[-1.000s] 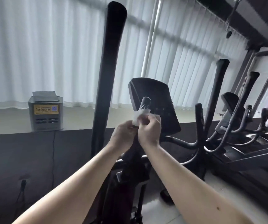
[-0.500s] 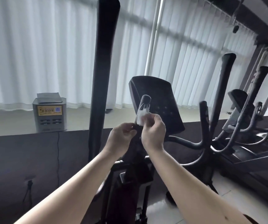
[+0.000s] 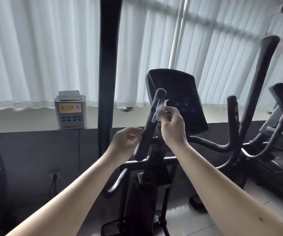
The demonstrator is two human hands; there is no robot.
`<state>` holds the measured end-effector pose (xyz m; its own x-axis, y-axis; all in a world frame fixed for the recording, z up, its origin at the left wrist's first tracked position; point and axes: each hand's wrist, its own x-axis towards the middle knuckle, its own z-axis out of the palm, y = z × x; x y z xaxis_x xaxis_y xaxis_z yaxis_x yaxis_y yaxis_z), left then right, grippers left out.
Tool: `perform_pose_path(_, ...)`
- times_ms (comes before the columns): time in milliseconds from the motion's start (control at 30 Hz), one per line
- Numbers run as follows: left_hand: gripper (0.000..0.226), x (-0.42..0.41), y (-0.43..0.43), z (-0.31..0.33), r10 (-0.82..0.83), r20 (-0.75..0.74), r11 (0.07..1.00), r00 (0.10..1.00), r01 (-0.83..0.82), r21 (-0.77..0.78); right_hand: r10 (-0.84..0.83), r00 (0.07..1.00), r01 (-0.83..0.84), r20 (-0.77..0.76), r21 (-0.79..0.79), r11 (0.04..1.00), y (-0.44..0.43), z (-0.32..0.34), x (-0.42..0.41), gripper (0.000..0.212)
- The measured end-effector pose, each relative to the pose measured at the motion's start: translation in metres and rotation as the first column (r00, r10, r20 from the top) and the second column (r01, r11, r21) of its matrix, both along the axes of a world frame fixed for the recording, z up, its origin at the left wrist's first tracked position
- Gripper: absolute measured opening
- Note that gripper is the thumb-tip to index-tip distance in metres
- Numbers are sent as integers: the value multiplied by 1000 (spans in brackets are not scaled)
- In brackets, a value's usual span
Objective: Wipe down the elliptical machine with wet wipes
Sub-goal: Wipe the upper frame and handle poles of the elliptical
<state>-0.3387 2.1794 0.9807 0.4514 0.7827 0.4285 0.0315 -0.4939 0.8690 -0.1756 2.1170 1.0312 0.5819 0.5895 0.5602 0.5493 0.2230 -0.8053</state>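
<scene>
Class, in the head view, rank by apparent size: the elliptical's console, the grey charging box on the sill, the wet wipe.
Largest: console.
Then grey charging box, though it sits farther back.
Smallest: wet wipe, partly hidden by the right hand.
</scene>
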Motion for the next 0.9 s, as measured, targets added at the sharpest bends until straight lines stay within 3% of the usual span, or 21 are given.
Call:
perform_pose_path(100,26,1,-6,0,22,-2,1000,1000,-22,-6,-9,1000,9,14,5,1000,-1,-8,3,27)
perform_pose_path(200,28,5,-15,-2,38,8,999,999,-38,-9,33,999,-33,-8,5,999,-9,-35,-3,28)
perform_pose_path(367,25,6,-26,-10,97,-10,995,995,-96,4,199,980,-196,4,-159,968,-34,-84,-11,40)
perform_pose_path(500,26,5,-38,-14,145,-45,989,988,-145,4,184,982,-187,-37,-88,978,-30,-64,0,21)
perform_pose_path(600,23,4,-42,-13,170,-56,985,984,-171,-5,113,993,-113,34,12,993,-23,-39,-2,25)
perform_pose_path(700,23,2,-43,-13,187,-42,982,981,-188,-22,85,993,-90,76,57,994,-18,-45,-11,16)
perform_pose_path(900,24,-6,-43,-28,146,-46,988,988,-148,-45,129,987,-126,99,-38,991,-32,-103,-28,17)
